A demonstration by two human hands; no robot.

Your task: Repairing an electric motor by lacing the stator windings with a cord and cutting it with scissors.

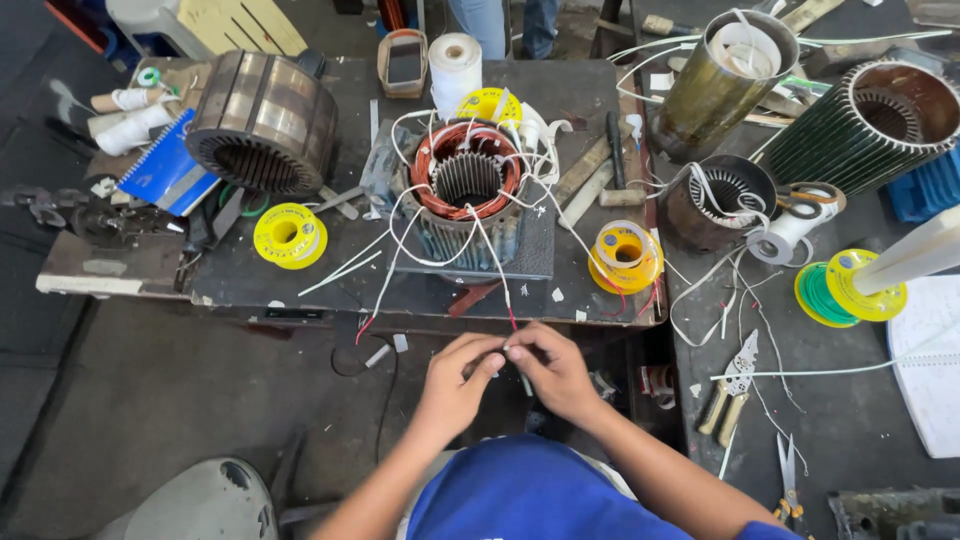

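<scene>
Dark counter is stretching across the top, w/ a second counter running down the right side. Big ribbed stator core is sitting at upper left of the main counter. Centre stage, the copper-wound stator is resting on a dark mat, white leads spilling off it in all directions. A green finned motor housing is lying at far right, a brass-coloured cylinder just beside it. Blue notebook is lying left of the ribbed core. Yellow tape spool is sitting below that core; another yellow spool is lying right of the mat.

Down front, both hands are meeting below the counter edge. One white lead wire is running from the wound stator down to them, red at its lower end. Left hand & right hand are both pinching it, fingers closed tight on the wire tip, fingertips touching. Pliers are lying on the right counter, well apart from the hands.
</scene>
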